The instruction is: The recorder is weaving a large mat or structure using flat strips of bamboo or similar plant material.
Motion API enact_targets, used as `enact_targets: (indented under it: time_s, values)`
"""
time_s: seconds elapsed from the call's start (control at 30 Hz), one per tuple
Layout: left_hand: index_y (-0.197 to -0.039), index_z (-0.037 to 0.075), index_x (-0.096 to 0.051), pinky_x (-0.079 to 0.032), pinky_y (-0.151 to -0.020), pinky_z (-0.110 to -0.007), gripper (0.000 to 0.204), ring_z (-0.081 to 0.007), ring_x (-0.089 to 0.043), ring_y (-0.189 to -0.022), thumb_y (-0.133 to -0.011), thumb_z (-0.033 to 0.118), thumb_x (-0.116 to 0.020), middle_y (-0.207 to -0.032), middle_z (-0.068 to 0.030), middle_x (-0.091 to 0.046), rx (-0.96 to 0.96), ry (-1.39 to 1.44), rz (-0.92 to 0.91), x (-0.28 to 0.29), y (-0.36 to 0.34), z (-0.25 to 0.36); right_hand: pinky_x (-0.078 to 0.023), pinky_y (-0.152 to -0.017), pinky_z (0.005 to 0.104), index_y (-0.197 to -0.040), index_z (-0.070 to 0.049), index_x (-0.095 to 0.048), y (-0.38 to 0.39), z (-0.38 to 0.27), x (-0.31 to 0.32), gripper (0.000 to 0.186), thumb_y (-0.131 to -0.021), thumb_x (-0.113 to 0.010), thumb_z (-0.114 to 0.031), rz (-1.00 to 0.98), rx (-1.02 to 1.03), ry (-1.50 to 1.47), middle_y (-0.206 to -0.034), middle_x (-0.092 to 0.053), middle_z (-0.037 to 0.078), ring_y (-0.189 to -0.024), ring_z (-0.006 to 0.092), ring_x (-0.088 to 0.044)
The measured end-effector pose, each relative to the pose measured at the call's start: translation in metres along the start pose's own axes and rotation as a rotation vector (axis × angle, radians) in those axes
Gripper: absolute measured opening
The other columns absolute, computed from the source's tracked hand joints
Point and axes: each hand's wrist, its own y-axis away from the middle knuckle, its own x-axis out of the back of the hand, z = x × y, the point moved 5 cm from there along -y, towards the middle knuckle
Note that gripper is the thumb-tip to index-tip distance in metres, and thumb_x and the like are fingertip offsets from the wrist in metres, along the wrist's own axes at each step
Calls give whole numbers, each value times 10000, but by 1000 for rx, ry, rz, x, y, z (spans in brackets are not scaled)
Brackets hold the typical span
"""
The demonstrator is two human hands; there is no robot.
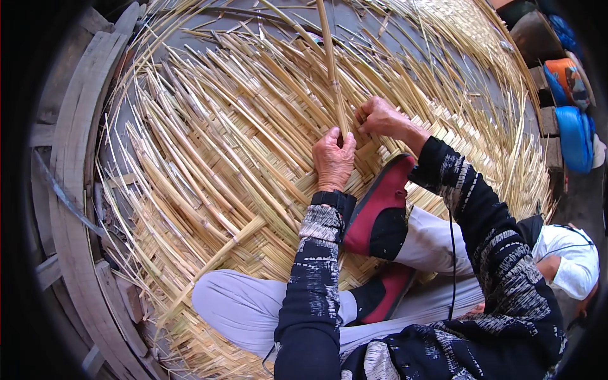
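Note:
My left hand (334, 161) is closed around the lower end of a long split reed (332, 73), thumb along its side. The reed rises from my grip past the top of the picture. Just to the right, my right hand (382, 119) has its fingers curled close to the same reed. What those fingers hold, if anything, is too small to make out. Beneath both hands lies a woven reed mat (250, 136), with many loose strips spread over it. One red shoe (380, 206) is right below my hands, on the mat.
Old wooden beams (76, 139) run along the left side. Blue bundles (575, 139) and an orange bundle (565, 82) lie at the far right. A person in a white shirt (570, 259) is at the lower right. Loose strip ends stick out around the mat's edges.

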Motion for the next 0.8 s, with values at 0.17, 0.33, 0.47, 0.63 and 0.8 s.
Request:
enact_targets:
  time_s: [0.17,0.33,0.47,0.63,0.8]
  values:
    - [-826,0,-605,-428,-518,-291,136,-139,-509,-507,-778,128,-595,-572,-85,-554,43,138,-28,-2,0,-8,-403,-521,348,-652,11,-580,-2,3,-1,197,-563,-676,-137,16,12,12,-547,-522,86,-544,167,-483]
    - [-825,-11,-602,-423,-516,-273,138,-104,-493,-515,-777,118,-590,-572,-51,-551,60,134,-50,-6,0,-5,-395,-506,343,-643,22,-573,3,11,1,180,-568,-658,-117,-50,37,-148,-545,-519,79,-549,143,-481]
    - [-827,-13,-600,-423,-515,-267,141,-95,-487,-516,-774,117,-588,-571,-43,-550,78,106,-32,-4,-1,-8,-420,-514,319,-720,23,-616,8,1,3,182,-582,-640,-92,-34,44,-225,-586,-557,86,-574,141,-523]
    - [-818,8,-583,-449,-452,-204,84,-55,-501,-505,-809,91,-579,-625,4,-550,36,83,-65,-4,-4,-15,-386,-510,277,-700,19,-599,8,-3,1,151,-559,-607,-35,-35,-37,-201,-565,-519,13,-558,91,-470]
    - [-860,13,-593,-457,-459,-197,96,-49,-509,-526,-810,94,-578,-659,11,-557,75,145,-79,-8,-4,-14,-380,-479,293,-660,7,-575,2,7,0,139,-534,-619,-33,15,11,-170,-541,-501,11,-538,96,-461]
